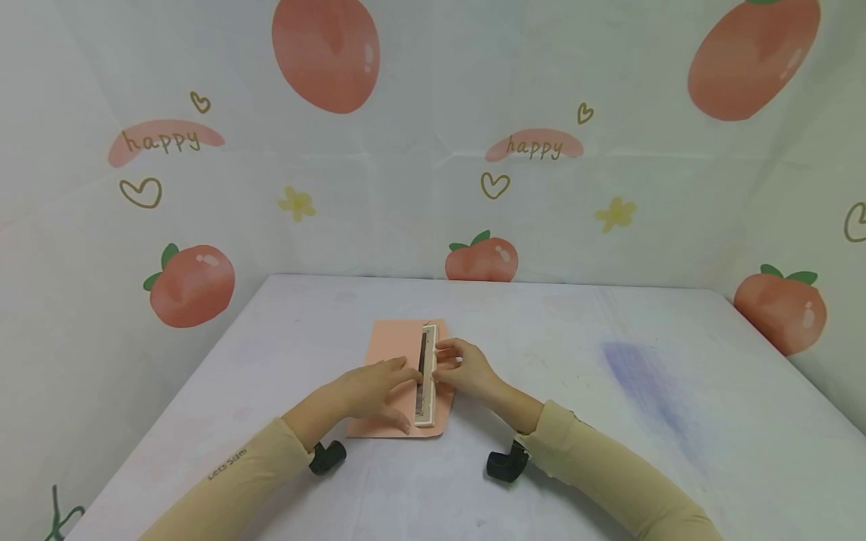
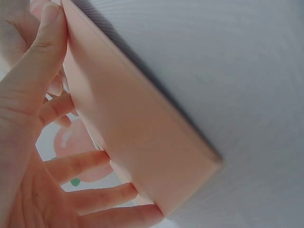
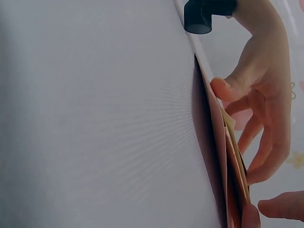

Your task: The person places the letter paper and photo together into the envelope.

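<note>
A flat pink booklet-like item (image 1: 392,342) lies on the table, and on its right half is a narrow strip (image 1: 426,409) with a pale border and a dark band along its left side. My left hand (image 1: 375,387) rests on the pink surface from the left; its fingers reach the strip. In the left wrist view those fingers (image 2: 90,194) are spread, tips against the pink edge. My right hand (image 1: 473,372) touches the strip's right edge, thumb and forefinger apart. Seen from the right wrist, the pink layers (image 3: 218,123) stand slightly separated, a yellowish piece (image 3: 229,118) between them.
The white table (image 1: 575,451) carries a bluish smudge (image 1: 646,391) on the right. Black wrist-worn devices (image 1: 328,457) sit beneath both cuffs. A white cloth with printed fruit and "happy" lettering (image 1: 534,145) hangs behind and at the sides. A green cord-like piece (image 1: 64,518) shows at lower left.
</note>
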Available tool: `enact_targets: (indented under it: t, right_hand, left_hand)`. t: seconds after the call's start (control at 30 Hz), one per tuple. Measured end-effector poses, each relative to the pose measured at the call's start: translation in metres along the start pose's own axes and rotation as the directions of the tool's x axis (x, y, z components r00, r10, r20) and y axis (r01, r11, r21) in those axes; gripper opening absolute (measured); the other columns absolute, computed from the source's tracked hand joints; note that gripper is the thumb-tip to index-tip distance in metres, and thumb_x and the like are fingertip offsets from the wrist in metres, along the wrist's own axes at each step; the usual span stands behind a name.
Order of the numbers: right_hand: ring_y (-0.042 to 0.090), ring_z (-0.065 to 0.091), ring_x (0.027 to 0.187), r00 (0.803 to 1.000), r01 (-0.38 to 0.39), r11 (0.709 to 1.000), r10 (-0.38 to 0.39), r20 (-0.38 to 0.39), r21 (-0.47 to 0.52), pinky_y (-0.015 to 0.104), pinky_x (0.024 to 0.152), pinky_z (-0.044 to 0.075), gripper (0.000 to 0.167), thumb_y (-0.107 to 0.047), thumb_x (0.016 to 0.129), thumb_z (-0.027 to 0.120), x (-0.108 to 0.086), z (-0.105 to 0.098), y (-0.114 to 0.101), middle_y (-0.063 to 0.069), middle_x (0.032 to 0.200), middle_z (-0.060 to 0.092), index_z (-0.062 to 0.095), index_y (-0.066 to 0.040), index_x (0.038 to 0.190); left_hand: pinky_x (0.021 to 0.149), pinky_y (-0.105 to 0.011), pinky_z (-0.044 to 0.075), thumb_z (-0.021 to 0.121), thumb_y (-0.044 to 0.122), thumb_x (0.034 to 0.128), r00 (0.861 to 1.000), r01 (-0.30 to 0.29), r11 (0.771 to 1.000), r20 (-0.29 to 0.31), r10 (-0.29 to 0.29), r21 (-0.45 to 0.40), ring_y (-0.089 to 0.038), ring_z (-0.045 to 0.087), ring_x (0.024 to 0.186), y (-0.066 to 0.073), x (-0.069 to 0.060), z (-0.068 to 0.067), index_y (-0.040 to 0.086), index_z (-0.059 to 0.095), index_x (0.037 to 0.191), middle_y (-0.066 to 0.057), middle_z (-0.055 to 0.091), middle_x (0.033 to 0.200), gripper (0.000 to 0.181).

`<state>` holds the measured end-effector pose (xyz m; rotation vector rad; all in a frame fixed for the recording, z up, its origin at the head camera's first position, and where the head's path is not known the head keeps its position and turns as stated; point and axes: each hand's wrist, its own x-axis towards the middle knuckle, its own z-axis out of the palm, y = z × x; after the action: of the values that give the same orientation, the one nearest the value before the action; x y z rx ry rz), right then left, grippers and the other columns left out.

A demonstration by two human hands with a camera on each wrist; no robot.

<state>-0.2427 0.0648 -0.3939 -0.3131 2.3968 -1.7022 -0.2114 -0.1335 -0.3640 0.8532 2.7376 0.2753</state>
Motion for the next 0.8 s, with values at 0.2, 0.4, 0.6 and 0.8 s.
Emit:
enact_targets:
  t: [0.2, 0.4, 0.6, 0.8]
  right_hand:
    - [0.027, 0.065, 0.096, 1.000, -0.004, 1.000, 0.004, 0.008, 0.017, 0.030, 0.068, 0.057, 0.047, 0.005, 0.077, 0.067, 0.0003, 0.0008, 0.0003, 0.023, 0.115, 0.060, 0.052, 0.005, 0.121]
    - [0.024, 0.064, 0.094, 1.000, -0.001, 0.999, 0.001, 0.014, 0.033, 0.031, 0.067, 0.057, 0.046, 0.005, 0.077, 0.066, 0.0001, 0.0019, 0.0003, 0.024, 0.115, 0.060, 0.052, 0.005, 0.121]
    - [0.026, 0.063, 0.098, 0.999, -0.015, 0.999, 0.013, 0.036, 0.051, 0.032, 0.070, 0.058, 0.047, 0.005, 0.079, 0.064, 0.0019, 0.0025, 0.0002, 0.024, 0.118, 0.058, 0.050, 0.005, 0.123]
    - [0.025, 0.063, 0.097, 0.999, -0.012, 0.999, 0.011, 0.037, 0.035, 0.031, 0.071, 0.057, 0.046, 0.004, 0.079, 0.064, 0.0023, 0.0038, -0.0004, 0.024, 0.117, 0.060, 0.051, 0.007, 0.123]
  left_hand:
    - [0.097, -0.057, 0.042, 0.071, 0.055, 0.0721, 1.000, 0.002, 1.000, -0.001, -0.002, -0.003, -0.042, 0.042, 0.130, 0.0002, 0.0000, 0.0001, 0.025, 0.048, 0.126, -0.022, 0.037, 0.146, 0.066]
    - [0.098, -0.058, 0.041, 0.070, 0.055, 0.0729, 1.000, 0.006, 1.000, 0.002, -0.006, 0.000, -0.044, 0.040, 0.131, 0.0005, -0.0004, -0.0001, 0.025, 0.047, 0.128, -0.023, 0.035, 0.147, 0.066]
    - [0.097, -0.059, 0.041, 0.069, 0.055, 0.0732, 1.000, 0.014, 1.000, 0.010, -0.014, -0.003, -0.044, 0.039, 0.132, 0.0003, -0.0005, -0.0003, 0.025, 0.046, 0.129, -0.023, 0.034, 0.147, 0.068]
    - [0.097, -0.060, 0.041, 0.069, 0.056, 0.0731, 1.000, 0.014, 1.000, 0.016, -0.014, -0.004, -0.045, 0.038, 0.132, -0.0003, -0.0010, 0.0009, 0.026, 0.046, 0.130, -0.022, 0.033, 0.148, 0.068]
